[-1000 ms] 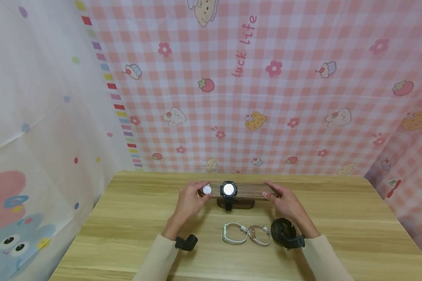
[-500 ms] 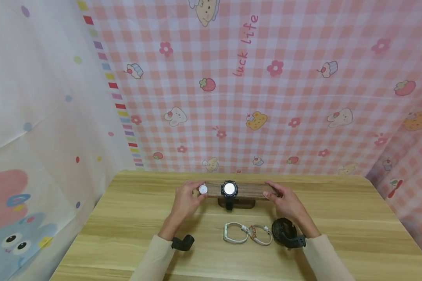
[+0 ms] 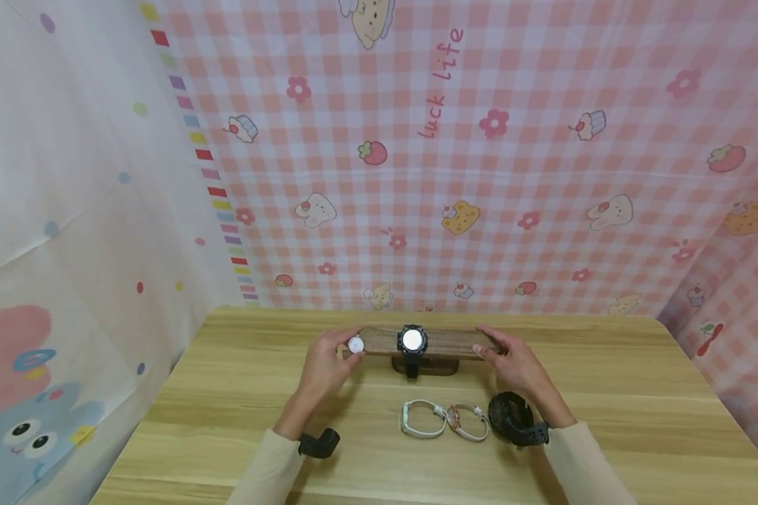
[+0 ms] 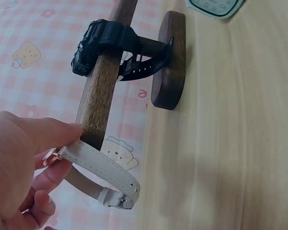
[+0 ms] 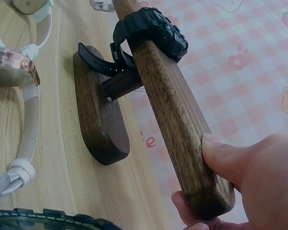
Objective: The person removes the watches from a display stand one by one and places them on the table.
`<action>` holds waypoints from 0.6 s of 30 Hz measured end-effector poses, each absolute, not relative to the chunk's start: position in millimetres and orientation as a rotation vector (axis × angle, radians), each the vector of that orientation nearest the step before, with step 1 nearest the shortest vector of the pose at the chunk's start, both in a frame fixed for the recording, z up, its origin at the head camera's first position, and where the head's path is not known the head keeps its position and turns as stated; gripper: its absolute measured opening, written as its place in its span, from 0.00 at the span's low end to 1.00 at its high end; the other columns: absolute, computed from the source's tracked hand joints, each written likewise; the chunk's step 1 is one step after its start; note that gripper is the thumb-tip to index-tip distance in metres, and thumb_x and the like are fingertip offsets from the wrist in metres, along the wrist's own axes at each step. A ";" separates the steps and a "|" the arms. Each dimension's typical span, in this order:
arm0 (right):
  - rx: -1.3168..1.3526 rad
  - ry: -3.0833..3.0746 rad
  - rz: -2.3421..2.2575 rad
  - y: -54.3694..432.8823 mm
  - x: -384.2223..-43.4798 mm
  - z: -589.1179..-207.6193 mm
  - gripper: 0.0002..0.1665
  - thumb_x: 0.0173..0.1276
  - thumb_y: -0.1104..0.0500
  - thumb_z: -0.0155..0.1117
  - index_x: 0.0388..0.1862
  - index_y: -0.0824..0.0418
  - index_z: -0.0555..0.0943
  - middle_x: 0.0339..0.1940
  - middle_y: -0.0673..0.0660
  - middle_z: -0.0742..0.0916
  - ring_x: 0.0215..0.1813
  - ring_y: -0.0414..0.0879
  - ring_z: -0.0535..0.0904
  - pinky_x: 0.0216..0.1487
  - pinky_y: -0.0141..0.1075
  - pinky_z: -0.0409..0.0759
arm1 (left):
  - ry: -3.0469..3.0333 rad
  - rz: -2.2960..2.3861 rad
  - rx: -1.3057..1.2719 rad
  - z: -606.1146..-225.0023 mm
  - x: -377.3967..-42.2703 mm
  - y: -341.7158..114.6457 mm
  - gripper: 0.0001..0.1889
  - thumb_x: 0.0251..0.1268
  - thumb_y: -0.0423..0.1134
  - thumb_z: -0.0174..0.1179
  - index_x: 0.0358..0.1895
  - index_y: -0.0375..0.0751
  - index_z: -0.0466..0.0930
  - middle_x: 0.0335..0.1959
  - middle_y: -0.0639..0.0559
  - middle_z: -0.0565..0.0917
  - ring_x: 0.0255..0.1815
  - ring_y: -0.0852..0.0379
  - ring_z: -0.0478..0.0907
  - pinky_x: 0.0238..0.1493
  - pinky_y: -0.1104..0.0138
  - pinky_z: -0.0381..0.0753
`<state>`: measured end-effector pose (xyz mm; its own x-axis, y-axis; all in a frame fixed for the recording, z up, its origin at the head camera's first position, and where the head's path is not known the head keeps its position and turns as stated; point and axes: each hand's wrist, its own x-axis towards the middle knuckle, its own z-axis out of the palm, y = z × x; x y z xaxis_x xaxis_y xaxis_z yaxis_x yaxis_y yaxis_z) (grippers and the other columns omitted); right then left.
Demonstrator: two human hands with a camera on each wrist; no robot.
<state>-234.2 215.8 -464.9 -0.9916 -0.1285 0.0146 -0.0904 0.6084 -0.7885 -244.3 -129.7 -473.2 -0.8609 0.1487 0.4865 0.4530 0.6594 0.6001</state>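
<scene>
A dark wooden watch stand [image 3: 448,342] stands on the table, its long bar raised over an oval base [image 5: 103,115]. My left hand [image 3: 322,361] pinches a small wristwatch [image 3: 356,344] at the bar's left end. In the left wrist view, its pale buckled strap [image 4: 108,170] loops beneath the bar end and its rose-gold case is partly hidden by my fingers. My right hand [image 3: 512,361] grips the bar's right end, thumb [image 5: 225,155] on one face and fingers underneath. Around the bar's middle hangs a chunky black watch [image 3: 412,340], strap dangling toward the base.
In front of the stand lie a white-banded watch [image 3: 423,419], a rose-gold watch with a pale strap [image 3: 469,422] and a large black watch [image 3: 507,414] near my right wrist. A checked pink cloth [image 3: 404,175] hangs behind the wooden table [image 3: 240,393].
My left hand has moved left with the small watch toward the bar's left end, exposing more of the bar. My right hand stays on the right end.
</scene>
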 end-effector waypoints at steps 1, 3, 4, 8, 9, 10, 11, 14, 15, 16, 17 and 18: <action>-0.188 2.777 -1.360 215.9 -234.2 -464.8 0.33 0.74 0.50 0.60 0.74 0.60 0.68 0.63 0.69 0.78 0.39 0.48 0.74 0.40 0.39 0.71 | -2.478 -1.051 -0.473 -473.3 -243.3 -130.5 0.23 0.47 0.29 0.75 0.51 0.36 0.86 0.33 0.49 0.87 0.39 0.50 0.78 0.41 0.60 0.74; -0.185 2.775 -1.364 216.2 -234.3 -464.6 0.33 0.74 0.50 0.61 0.73 0.60 0.68 0.63 0.69 0.79 0.39 0.48 0.75 0.40 0.39 0.71 | -2.473 -1.047 -0.470 -474.0 -241.3 -131.9 0.23 0.47 0.28 0.75 0.51 0.35 0.86 0.33 0.49 0.87 0.40 0.50 0.78 0.44 0.57 0.75; -0.182 2.772 -1.367 216.2 -234.4 -464.6 0.33 0.74 0.50 0.61 0.73 0.60 0.69 0.62 0.68 0.79 0.39 0.48 0.74 0.39 0.39 0.71 | -2.471 -1.049 -0.468 -474.4 -240.3 -132.7 0.22 0.46 0.28 0.75 0.50 0.34 0.86 0.33 0.48 0.87 0.41 0.49 0.78 0.46 0.55 0.76; -0.172 2.765 -1.378 216.2 -234.9 -465.1 0.33 0.74 0.49 0.61 0.73 0.60 0.69 0.55 0.65 0.82 0.35 0.47 0.73 0.37 0.38 0.71 | -2.475 -1.046 -0.461 -476.3 -236.8 -135.8 0.21 0.46 0.28 0.75 0.48 0.32 0.86 0.37 0.46 0.88 0.44 0.48 0.79 0.49 0.53 0.77; -0.171 2.762 -1.381 216.2 -234.9 -465.2 0.33 0.74 0.49 0.61 0.73 0.60 0.69 0.51 0.64 0.83 0.34 0.47 0.72 0.36 0.38 0.70 | -2.477 -1.046 -0.461 -476.7 -235.7 -136.4 0.21 0.46 0.28 0.75 0.48 0.31 0.86 0.37 0.46 0.88 0.44 0.48 0.79 0.49 0.53 0.77; -0.173 2.761 -1.381 216.3 -235.0 -465.3 0.33 0.74 0.49 0.61 0.73 0.60 0.69 0.47 0.63 0.83 0.33 0.46 0.72 0.35 0.38 0.70 | -2.478 -1.045 -0.465 -477.2 -234.6 -137.0 0.21 0.46 0.28 0.75 0.48 0.31 0.86 0.36 0.46 0.88 0.43 0.48 0.79 0.49 0.53 0.77; -0.175 2.758 -1.385 216.3 -235.2 -465.5 0.33 0.74 0.49 0.61 0.73 0.60 0.69 0.43 0.62 0.83 0.32 0.46 0.71 0.35 0.39 0.70 | -2.478 -1.049 -0.474 -477.6 -233.3 -137.5 0.21 0.46 0.27 0.75 0.48 0.31 0.86 0.35 0.46 0.88 0.42 0.48 0.79 0.48 0.53 0.77; -0.174 2.757 -1.391 216.2 -235.5 -466.0 0.33 0.74 0.50 0.61 0.73 0.59 0.69 0.37 0.59 0.81 0.31 0.46 0.71 0.34 0.39 0.70 | -2.472 -1.054 -0.496 -478.5 -229.2 -138.6 0.21 0.46 0.27 0.75 0.48 0.30 0.86 0.33 0.47 0.88 0.38 0.50 0.80 0.46 0.54 0.79; -0.172 2.758 -1.393 216.2 -235.5 -466.1 0.32 0.74 0.50 0.61 0.73 0.59 0.70 0.38 0.59 0.81 0.32 0.46 0.71 0.34 0.39 0.70 | -2.468 -1.054 -0.506 -478.4 -227.7 -138.7 0.21 0.46 0.27 0.75 0.48 0.30 0.86 0.32 0.47 0.88 0.38 0.51 0.81 0.46 0.54 0.80; -0.177 2.760 -1.389 216.5 -235.7 -466.6 0.32 0.74 0.51 0.61 0.73 0.59 0.69 0.39 0.60 0.82 0.32 0.46 0.71 0.34 0.39 0.70 | -2.467 -1.052 -0.510 -478.5 -226.1 -138.8 0.21 0.46 0.27 0.75 0.48 0.29 0.85 0.33 0.47 0.87 0.37 0.52 0.81 0.45 0.55 0.80; -0.177 2.765 -1.386 216.5 -235.6 -466.8 0.32 0.74 0.51 0.61 0.73 0.59 0.69 0.41 0.60 0.82 0.32 0.47 0.71 0.35 0.39 0.70 | -2.466 -1.050 -0.511 -478.5 -224.7 -138.8 0.21 0.47 0.27 0.74 0.48 0.29 0.85 0.33 0.46 0.87 0.36 0.53 0.81 0.43 0.57 0.81; -0.177 2.770 -1.384 216.4 -235.4 -466.9 0.32 0.74 0.51 0.61 0.73 0.59 0.70 0.43 0.60 0.83 0.33 0.47 0.72 0.36 0.39 0.70 | -2.465 -1.043 -0.510 -478.5 -223.4 -138.7 0.21 0.47 0.28 0.74 0.49 0.29 0.85 0.34 0.46 0.88 0.35 0.54 0.81 0.40 0.59 0.81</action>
